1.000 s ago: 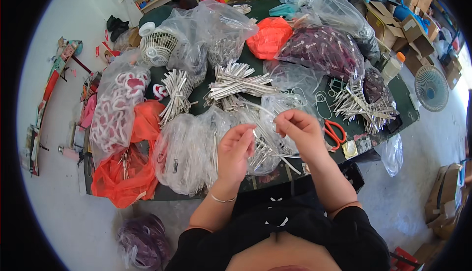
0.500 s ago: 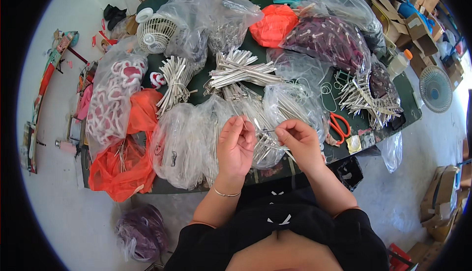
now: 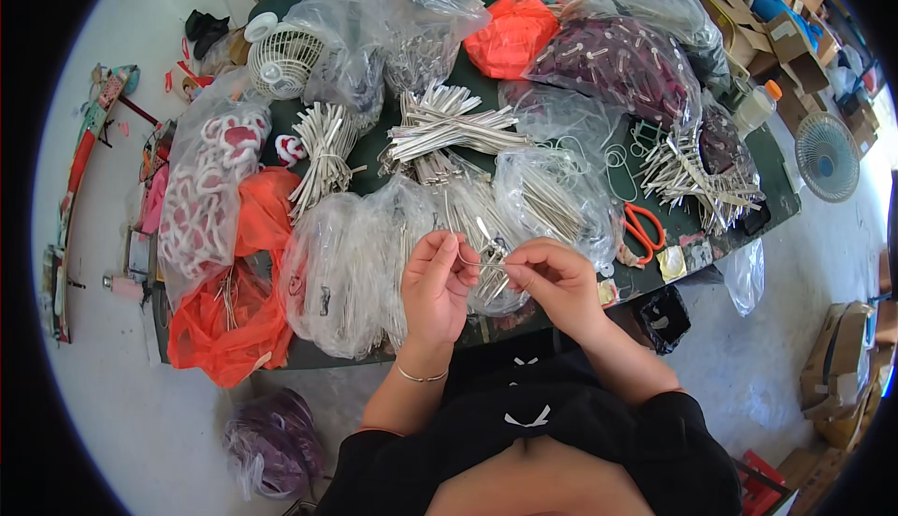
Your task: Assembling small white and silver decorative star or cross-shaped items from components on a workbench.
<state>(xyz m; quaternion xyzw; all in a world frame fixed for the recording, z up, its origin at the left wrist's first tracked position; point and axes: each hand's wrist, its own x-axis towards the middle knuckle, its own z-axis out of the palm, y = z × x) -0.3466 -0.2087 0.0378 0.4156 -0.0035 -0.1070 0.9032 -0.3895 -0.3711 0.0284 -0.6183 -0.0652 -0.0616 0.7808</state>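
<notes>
In front of my body, both hands are raised over the near edge of the table. My left hand (image 3: 433, 284) pinches one end of a thin pale strand (image 3: 480, 263) between thumb and fingertips. My right hand (image 3: 559, 282) pinches the same strand further right, and it curves across the gap between them. Whether it is wire or cord I cannot tell. Beneath and behind the hands lie clear plastic bags (image 3: 351, 268) with thin whitish strips inside. Farther back, tied bundles of flat silver-white strips (image 3: 454, 128) lie crossed on one another.
Orange-handled scissors (image 3: 645, 233) lie to the right on the green table (image 3: 781, 193). An orange-red mesh bag (image 3: 210, 329) sits at the left edge. A small white fan (image 3: 283, 62) stands at the back left. Bags of dark red pieces (image 3: 617, 62) fill the back right, near a bottle (image 3: 756, 109).
The view has shifted slightly. The strand between my hands now shows as a longer, curved line. Both hands remain pinched, and my right hand has turned a little.
</notes>
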